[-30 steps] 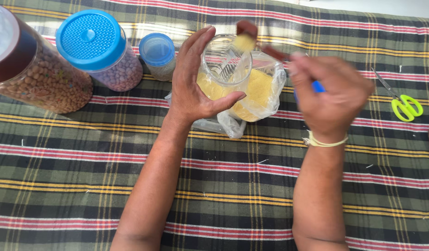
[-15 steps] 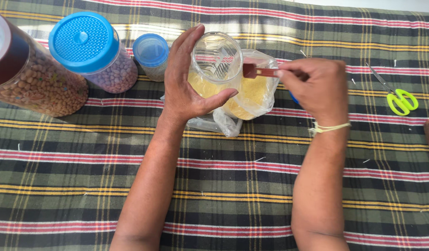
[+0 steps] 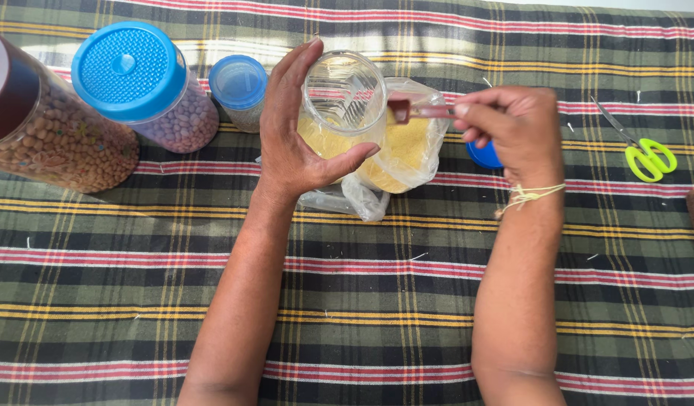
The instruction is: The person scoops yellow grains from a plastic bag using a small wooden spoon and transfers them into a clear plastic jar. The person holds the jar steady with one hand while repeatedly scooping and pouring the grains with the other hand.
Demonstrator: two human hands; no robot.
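My left hand (image 3: 298,139) grips a clear plastic jar (image 3: 345,105), partly filled with fine yellow grain, its mouth open toward me. My right hand (image 3: 512,128) pinches the handle of a small brown spoon (image 3: 414,111). The spoon's bowl sits just right of the jar's rim, over an open clear plastic bag (image 3: 403,154) of the same yellow grain that lies behind the jar. A blue lid (image 3: 483,156) rests on the cloth, partly hidden under my right hand.
A plaid cloth (image 3: 347,286) covers the surface. At the far left stand a large jar of brown beans (image 3: 54,135), a blue-lidded jar of pinkish beans (image 3: 148,86) and a small blue-lidded jar (image 3: 240,89). Green-handled scissors (image 3: 644,154) lie at the right.
My right hand has brought the spoon down from above the jar's mouth, where it carried grain, to beside the rim over the bag. The left hand and jar shifted slightly left.
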